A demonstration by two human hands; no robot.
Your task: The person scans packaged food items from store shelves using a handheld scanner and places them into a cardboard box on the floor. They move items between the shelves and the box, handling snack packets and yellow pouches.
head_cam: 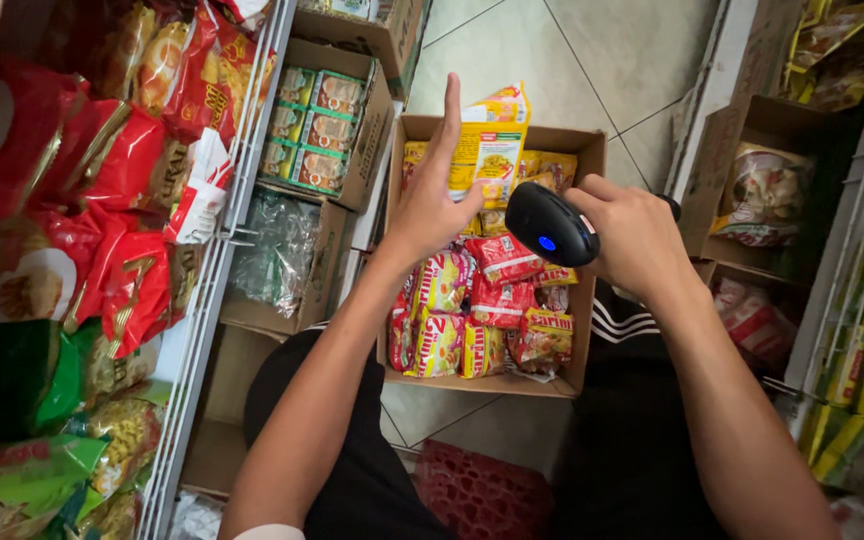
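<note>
head | left hand [432, 205] grips yellow noodle packet [492, 140], index finger raised, above cardboard box [582, 300] of packets on floor | right hand [637, 235] closed around black barcode scanner [550, 224], just beside packet

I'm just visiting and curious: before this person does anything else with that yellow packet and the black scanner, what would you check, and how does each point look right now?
1. Yellow noodle packet held by the left hand: ok, raised above the cardboard box.
2. Handheld scanner gripped in the right hand: ok.
3. Scanner powered: ok, a blue light glows on it.
4. Scanner aimed at the packet: cannot tell, its window is hidden.
5. Packet's code facing the scanner: cannot tell.
6. Left fingers clear of the packet's face: not ok, the thumb overlaps it.
</note>
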